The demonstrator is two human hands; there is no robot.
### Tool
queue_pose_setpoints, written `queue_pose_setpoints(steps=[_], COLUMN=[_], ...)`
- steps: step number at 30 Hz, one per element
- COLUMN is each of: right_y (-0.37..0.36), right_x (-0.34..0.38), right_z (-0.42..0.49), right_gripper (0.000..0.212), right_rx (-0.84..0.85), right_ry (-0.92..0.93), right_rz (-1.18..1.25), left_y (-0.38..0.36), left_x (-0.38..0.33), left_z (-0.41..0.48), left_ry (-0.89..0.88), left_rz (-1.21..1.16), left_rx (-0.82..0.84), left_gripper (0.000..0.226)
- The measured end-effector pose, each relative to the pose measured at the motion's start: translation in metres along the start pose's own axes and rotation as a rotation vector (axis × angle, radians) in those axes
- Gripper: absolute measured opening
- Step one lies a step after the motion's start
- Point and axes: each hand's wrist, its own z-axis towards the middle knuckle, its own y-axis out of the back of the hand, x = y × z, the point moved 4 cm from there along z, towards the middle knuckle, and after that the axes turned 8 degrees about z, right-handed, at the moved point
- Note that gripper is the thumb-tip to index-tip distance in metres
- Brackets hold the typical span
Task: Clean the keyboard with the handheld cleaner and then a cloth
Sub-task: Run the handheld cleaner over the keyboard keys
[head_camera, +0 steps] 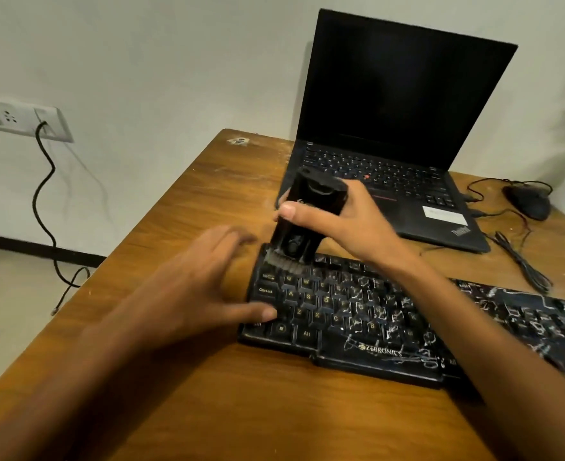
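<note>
Both hands work at the left end of the keyboard (374,327). The right hand (347,214) is wrapped round the handheld cleaner (311,201). The left hand (201,287) is released, with its fingers straight and spread and its thumb lying over the keyboard's left edge. Motion blur hides whether the thumb presses down.

A scuffed wooden desk (208,394) carries everything. An open laptop (391,111) with a dark screen stands just behind the keyboard. The keyboard lies across the near right of the desk and runs out of view on the right, its keys streaked with white marks and specks. The cleaner stands nearly upright, tipped slightly away from the person. A mouse (527,201) sits beside the laptop, well to the right. The cleaner's brush (284,262) rests on the keys at the top left corner. No cloth is in view.

The cleaner pass looks barely begun, since most of the marks lie further right.

To do this step well:
- Settle the left hand flat on the keyboard's end so the board cannot slide.
- Draw the brush along one row at a time, towards the right.
- Keep the bristles light enough to reach the gaps between keys without splaying.
- Hold the tilt steady so the mouth of the cleaner sits close to the keys.
- Go slowly over the heavily marked middle.
- Watch the laptop's front edge on the upper rows.
</note>
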Motion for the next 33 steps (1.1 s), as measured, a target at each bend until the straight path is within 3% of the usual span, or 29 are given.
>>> queue_pose_setpoints(steps=[2, 4, 7, 11, 15, 18, 21, 24, 27, 31, 33], right_y=[-0.007, -0.006, -0.002, -0.023, -0.016, -0.017, 0.005, 0.011, -0.01, -0.005, 0.014], right_x=[-0.008, -0.013, -0.005, -0.005, -0.003, -0.005, -0.01, -0.003, 0.004, -0.011, -0.013], right_z=[0.004, 0.009, 0.014, 0.016, 0.025, 0.021, 0.022, 0.02, 0.018, 0.01, 0.003], right_gripper=[0.039, 0.032, 0.025, 0.025, 0.033, 0.024, 0.028, 0.038, 0.032, 0.031, 0.014], right_rx=[-0.018, -0.047, -0.158, 0.077, -0.051, 0.034, -0.09, -0.152, -0.05, 0.068, 0.072], right_ry=[-0.052, -0.055, 0.043, -0.043, 0.055, -0.006, 0.044, 0.099, 0.097, -0.019, -0.055], right_rz=[0.023, -0.016, -0.111, -0.038, -0.14, -0.106, -0.292, -0.129, -0.038, -0.017, -0.086], left_y=[0.003, 0.001, 0.001, -0.001, 0.0, 0.0, 0.0, -0.001, -0.007, -0.011, -0.01], left_x=[-0.018, -0.023, -0.02, -0.019, -0.019, -0.019, -0.018, -0.019, -0.015, -0.011, -0.011], left_z=[-0.012, -0.014, -0.013, -0.013, -0.014, -0.014, -0.014, -0.013, -0.01, -0.01, -0.009], left_ry=[-0.145, -0.197, -0.198, -0.194, -0.185, -0.184, -0.177, -0.165, -0.147, -0.145, -0.153], left_rz=[0.098, 0.072, 0.021, 0.007, -0.016, -0.028, -0.03, -0.005, 0.03, 0.038, 0.042], left_rx=[-0.112, -0.062, -0.033, -0.008, -0.032, -0.033, -0.067, -0.092, -0.048, -0.014, -0.029], left_gripper=[0.049, 0.04, 0.039, 0.037, 0.037, 0.036, 0.035, 0.04, 0.054, 0.054, 0.053])
